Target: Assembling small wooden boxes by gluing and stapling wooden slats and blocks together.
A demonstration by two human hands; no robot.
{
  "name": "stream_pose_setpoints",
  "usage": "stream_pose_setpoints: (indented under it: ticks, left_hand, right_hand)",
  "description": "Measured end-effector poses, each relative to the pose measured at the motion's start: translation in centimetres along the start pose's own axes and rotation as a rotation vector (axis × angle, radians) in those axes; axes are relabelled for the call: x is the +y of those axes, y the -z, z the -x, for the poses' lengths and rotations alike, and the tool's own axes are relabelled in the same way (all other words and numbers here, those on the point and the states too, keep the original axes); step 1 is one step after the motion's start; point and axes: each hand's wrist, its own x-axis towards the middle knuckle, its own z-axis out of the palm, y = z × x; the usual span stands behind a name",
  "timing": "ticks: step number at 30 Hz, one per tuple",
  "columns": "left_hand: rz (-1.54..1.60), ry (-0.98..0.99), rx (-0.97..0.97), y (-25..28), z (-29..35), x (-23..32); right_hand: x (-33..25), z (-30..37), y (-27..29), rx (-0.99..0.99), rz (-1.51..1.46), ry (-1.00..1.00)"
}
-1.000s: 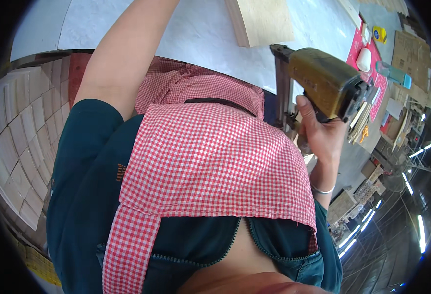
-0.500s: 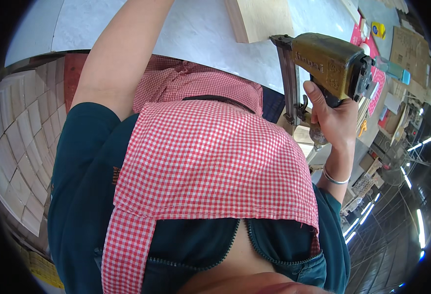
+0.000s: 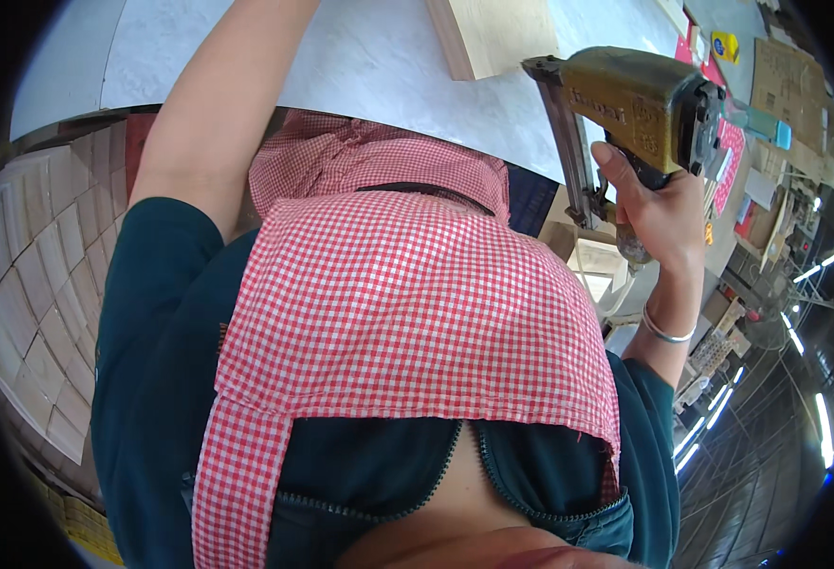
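Note:
My right hand [image 3: 668,213] grips the handle of a worn, brass-coloured air nail gun [image 3: 625,100], its thumb lying along the near side. The gun's dark magazine [image 3: 567,142] points to the left, and its nose is raised beside a pale wooden piece [image 3: 502,38]. That piece lies on the table [image 3: 379,81], cut off by the upper edge of the picture. My left forearm [image 3: 218,104] stretches forward over the table. The left hand lies beyond the upper edge, so its fingers and whatever they touch are hidden.
Stacked pale wooden boards [image 3: 37,275] stand on the left, below the table. Farther right are a yellow packet [image 3: 725,47], a large cardboard box [image 3: 796,90] and a pink dotted strip [image 3: 728,161]. A pale hose [image 3: 587,261] hangs near the gun's handle.
My right hand and the nail gun have shifted slightly to the right. My left forearm has moved a little to the left. The wooden piece appears slightly higher and further left in view.

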Motion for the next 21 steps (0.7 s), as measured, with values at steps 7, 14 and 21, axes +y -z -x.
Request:
stream_pose_setpoints:
  ticks: [7,14,21]
  left_hand:
    - [0.160,-0.763,-0.380,6.7,-0.5,1.8]
    - [0.040,-0.863,-0.575,-0.4,0.1,9.7]
    - [0.079,-0.422,-0.848,-0.2,4.7,12.5]
  right_hand:
    - [3.3,2.0,0.6,0.112,-0.157,0.056]
    - [3.4,2.2,0.7,0.149,-0.177,0.004]
    - [4.2,0.9,1.3,0.271,-0.260,-0.071]
